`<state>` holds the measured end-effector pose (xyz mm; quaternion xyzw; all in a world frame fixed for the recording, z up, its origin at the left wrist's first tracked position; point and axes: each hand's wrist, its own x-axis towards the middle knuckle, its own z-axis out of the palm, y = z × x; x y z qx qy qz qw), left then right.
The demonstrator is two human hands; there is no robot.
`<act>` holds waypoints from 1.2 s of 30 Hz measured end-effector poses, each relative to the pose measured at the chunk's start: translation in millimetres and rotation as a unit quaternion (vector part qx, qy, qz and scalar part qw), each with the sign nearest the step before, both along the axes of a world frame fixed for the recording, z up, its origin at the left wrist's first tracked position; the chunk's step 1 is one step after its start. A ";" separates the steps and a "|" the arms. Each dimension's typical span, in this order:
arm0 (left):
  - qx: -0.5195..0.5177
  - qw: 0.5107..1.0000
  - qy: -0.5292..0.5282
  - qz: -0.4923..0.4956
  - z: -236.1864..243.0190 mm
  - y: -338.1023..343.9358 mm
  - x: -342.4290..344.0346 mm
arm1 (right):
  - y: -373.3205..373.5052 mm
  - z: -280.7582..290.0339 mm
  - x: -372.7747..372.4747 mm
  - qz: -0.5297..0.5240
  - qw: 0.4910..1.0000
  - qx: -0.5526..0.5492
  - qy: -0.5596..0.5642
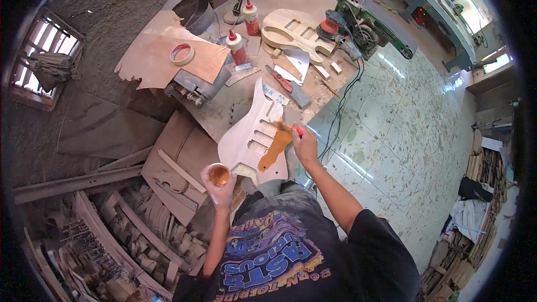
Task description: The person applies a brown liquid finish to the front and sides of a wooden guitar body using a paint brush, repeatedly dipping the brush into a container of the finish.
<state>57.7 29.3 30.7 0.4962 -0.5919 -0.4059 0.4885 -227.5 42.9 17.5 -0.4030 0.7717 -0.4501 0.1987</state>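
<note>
A pale wooden guitar body (240, 140) with routed pockets lies at the worktable's near edge, against my lap. An amber-brown coating (271, 154) covers part of its right side. My right hand (305, 148) grips a red-handled brush (285, 127), whose bristles are on that coated side near the upper end. My left hand (220, 193) is closed round a cup (218, 175) of amber liquid, just left of the body's lower end.
On the worktable (196, 113) are glue bottles (237, 50), a tape roll (182, 54), another guitar body (277, 22), a red tool (279, 80) and a green sander (363, 28) with hanging cables. Wood offcuts (140, 235) pile at lower left; stacked boards (475, 168) line the right.
</note>
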 end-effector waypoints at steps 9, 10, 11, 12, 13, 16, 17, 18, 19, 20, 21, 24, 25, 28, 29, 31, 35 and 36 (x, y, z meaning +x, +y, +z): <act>-0.010 1.000 -0.019 -0.005 -3.8 -3.7 8.5 | -12.1 -39.1 -15.0 -0.053 0.994 -0.039 0.085; -0.018 0.999 -0.030 -0.006 -3.2 -3.3 9.0 | -11.5 -40.1 -14.9 -0.063 0.993 -0.043 0.087; -0.004 1.000 -0.016 -0.011 -3.7 -3.2 8.3 | -11.4 -43.9 -15.6 -0.054 0.993 -0.045 0.095; 0.010 1.000 -0.001 -0.017 -4.2 -3.3 6.7 | -11.4 -49.0 -16.7 -0.047 0.992 -0.047 0.104; 0.022 0.999 0.013 -0.022 -5.1 -4.3 7.1 | -13.4 -46.8 -15.0 -0.037 0.992 -0.051 0.113; -0.013 0.999 0.015 -0.033 -11.1 -6.7 12.4 | 15.1 -18.7 5.0 -0.006 0.995 -0.008 0.096; -0.009 0.999 0.016 -0.033 -11.7 -6.9 11.9 | 26.1 -19.3 8.1 -0.005 0.996 0.015 0.091; -0.005 0.999 0.017 -0.034 -7.5 -8.3 10.2 | 38.7 -20.3 9.2 -0.006 0.996 0.038 0.085; -0.001 0.999 0.018 -0.035 -5.3 -9.8 9.2 | 47.6 -21.0 7.8 -0.007 0.995 0.061 0.078; -0.002 0.999 0.015 -0.036 -5.7 -11.6 10.2 | 53.7 -21.8 3.7 -0.033 0.995 0.080 0.047; -0.002 0.999 0.013 -0.038 -5.3 -13.4 11.4 | 60.2 -21.0 -0.8 -0.059 0.993 0.098 0.016; 0.008 0.998 0.016 -0.055 -0.4 -17.0 11.6 | 65.0 -20.3 -3.1 -0.096 0.989 0.100 0.050; 0.013 0.998 0.019 -0.064 1.6 -18.3 11.4 | 65.7 -19.9 -2.5 -0.102 0.987 0.092 0.082; 0.017 0.996 0.031 -0.077 -0.4 -22.1 12.0 | 74.4 -52.1 14.6 -0.059 0.994 0.056 0.079; 0.016 0.996 0.031 -0.082 -1.3 -23.7 13.5 | 77.1 -57.4 12.8 -0.081 0.992 0.056 0.079; 0.014 0.995 0.033 -0.089 -2.5 -24.9 17.7 | 80.4 -59.9 3.0 -0.120 0.988 0.058 0.078; -0.008 0.996 0.006 -0.094 -2.1 -26.7 26.8 | 70.5 -45.3 -4.5 -0.166 0.984 0.039 0.054; -0.013 0.995 -0.003 -0.098 -2.8 -27.2 29.1 | 71.0 -47.6 0.0 -0.143 0.985 0.019 0.095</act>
